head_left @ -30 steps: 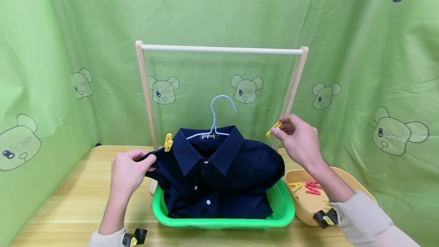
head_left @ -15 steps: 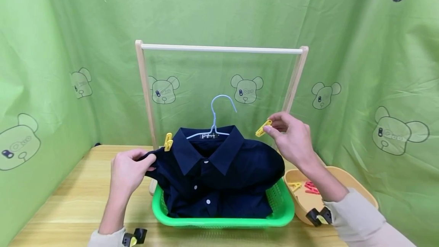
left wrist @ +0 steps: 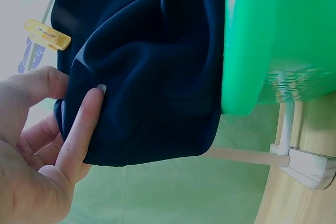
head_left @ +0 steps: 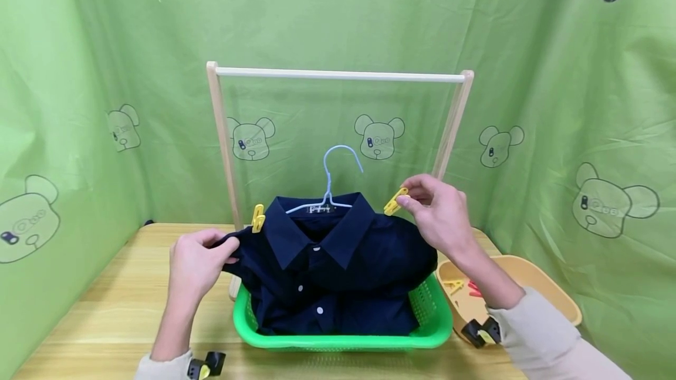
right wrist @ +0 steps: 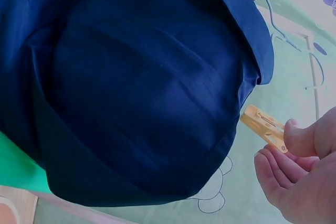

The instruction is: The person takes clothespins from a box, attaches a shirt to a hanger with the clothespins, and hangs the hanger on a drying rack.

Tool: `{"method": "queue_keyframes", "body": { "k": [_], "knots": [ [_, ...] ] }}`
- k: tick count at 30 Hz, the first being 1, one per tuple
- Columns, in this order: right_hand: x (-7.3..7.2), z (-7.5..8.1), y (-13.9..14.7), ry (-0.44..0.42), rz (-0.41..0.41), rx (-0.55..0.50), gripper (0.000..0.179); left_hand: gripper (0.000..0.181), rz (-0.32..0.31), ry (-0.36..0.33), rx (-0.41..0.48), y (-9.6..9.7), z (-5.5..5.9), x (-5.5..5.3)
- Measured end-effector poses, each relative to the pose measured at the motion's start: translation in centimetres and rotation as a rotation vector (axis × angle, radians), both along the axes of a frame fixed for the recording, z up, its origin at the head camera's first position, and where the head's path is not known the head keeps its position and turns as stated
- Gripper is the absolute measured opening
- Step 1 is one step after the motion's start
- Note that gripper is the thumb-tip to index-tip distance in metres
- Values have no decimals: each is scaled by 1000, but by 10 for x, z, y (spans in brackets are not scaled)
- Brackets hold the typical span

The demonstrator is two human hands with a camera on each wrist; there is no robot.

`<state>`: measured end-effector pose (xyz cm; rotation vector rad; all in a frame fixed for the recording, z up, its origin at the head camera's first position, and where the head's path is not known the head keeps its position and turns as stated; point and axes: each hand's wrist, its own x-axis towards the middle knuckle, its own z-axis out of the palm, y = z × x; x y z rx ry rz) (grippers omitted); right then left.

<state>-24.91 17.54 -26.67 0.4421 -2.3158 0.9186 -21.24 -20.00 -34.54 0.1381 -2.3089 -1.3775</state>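
A dark navy shirt (head_left: 364, 263) with a collar and white buttons lies in the green basket (head_left: 343, 342), a light blue wire hanger (head_left: 328, 183) inside its neck. My left hand (head_left: 198, 263) pinches the shoulder cloth on the left side. Just above that grip, a yellow clothespin (head_left: 257, 219) is clipped on the shoulder. My right hand (head_left: 443, 213) holds another yellow clothespin (right wrist: 265, 128) between thumb and fingers, its tip right at the edge of the right shoulder near the collar. The hanger's arms are mostly hidden under the cloth.
Behind the basket stands a wooden rack with a white bar (head_left: 338, 75). An orange tray (head_left: 554, 289) with yellow and red clothespins (head_left: 453, 286) sits at the right, partly under my right forearm. A green patterned curtain (head_left: 317, 28) surrounds the wooden table (head_left: 111, 309).
My right hand has carried its clothespin leftward and slightly down to the right shoulder of the shirt. My left hand keeps its pinch on the cloth.
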Motion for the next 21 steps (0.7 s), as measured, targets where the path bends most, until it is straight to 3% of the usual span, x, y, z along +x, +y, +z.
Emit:
{"method": "queue_keyframes", "body": {
  "k": [21],
  "knots": [
    [-1,1,-6,-30,7,3,10,13,1,-1,-3,-1,0,-1]
  ]
}}
